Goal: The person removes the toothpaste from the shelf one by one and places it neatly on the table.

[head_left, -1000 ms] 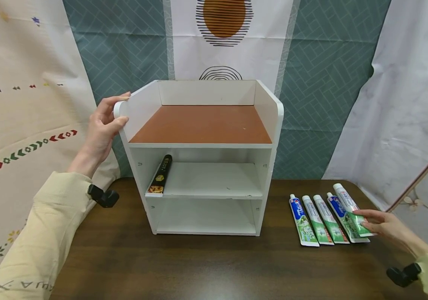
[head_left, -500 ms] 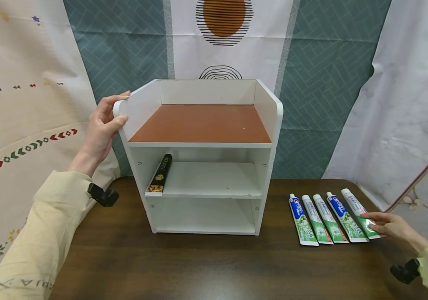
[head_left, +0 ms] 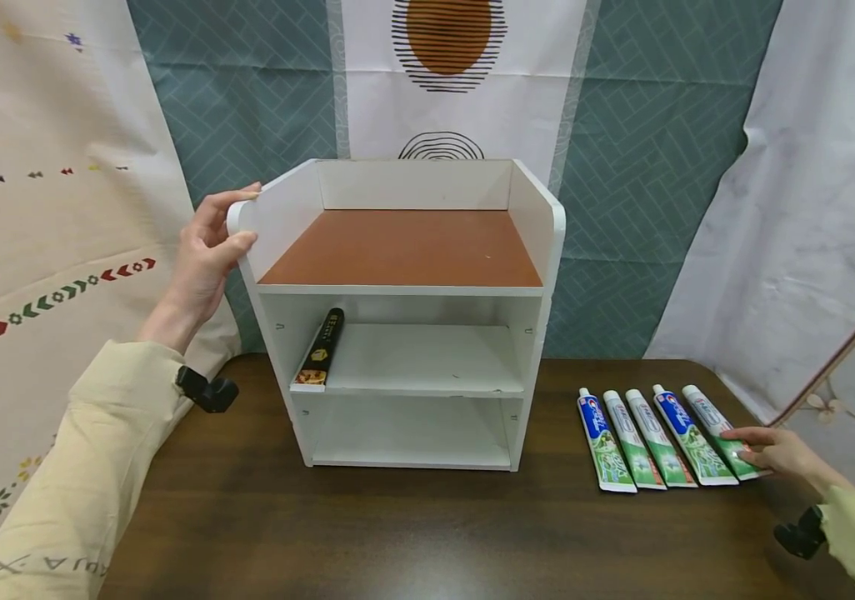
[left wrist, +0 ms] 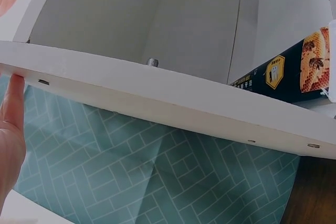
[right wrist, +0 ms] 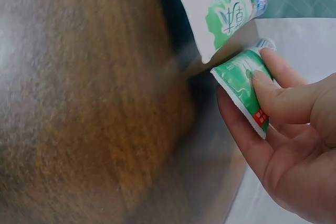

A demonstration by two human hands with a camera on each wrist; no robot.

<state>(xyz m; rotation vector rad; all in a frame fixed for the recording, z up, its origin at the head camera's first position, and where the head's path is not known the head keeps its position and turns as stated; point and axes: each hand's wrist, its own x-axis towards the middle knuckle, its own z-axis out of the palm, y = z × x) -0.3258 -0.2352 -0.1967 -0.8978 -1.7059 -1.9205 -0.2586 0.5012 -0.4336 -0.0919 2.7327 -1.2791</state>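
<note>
My left hand (head_left: 203, 252) grips the upper left side panel of a white shelf unit (head_left: 401, 290), thumb inside the front edge and fingers over the top. At the right of the table, my right hand (head_left: 782, 450) pinches the rightmost green-and-white toothpaste tube (head_left: 720, 429) near its flat end. In the right wrist view the thumb lies on top of this tube (right wrist: 244, 90) with fingers beneath. Beside it lies a blue-and-green toothpaste tube (head_left: 695, 437), and further left are two slim green tubes and another blue-and-green toothpaste tube (head_left: 607, 446).
A black toothpaste box (head_left: 320, 350) lies at the left of the middle shelf (head_left: 420, 360). The lower shelf (head_left: 408, 433) sits beneath it. The brown wooden table (head_left: 427, 533) carries the unit. Patterned cloths (head_left: 667, 200) hang behind and at both sides.
My right hand has moved slightly right with the toothpaste tube, from overlapping the blue-and-green tube to the right end of the row. The left hand has stayed on the shelf unit.
</note>
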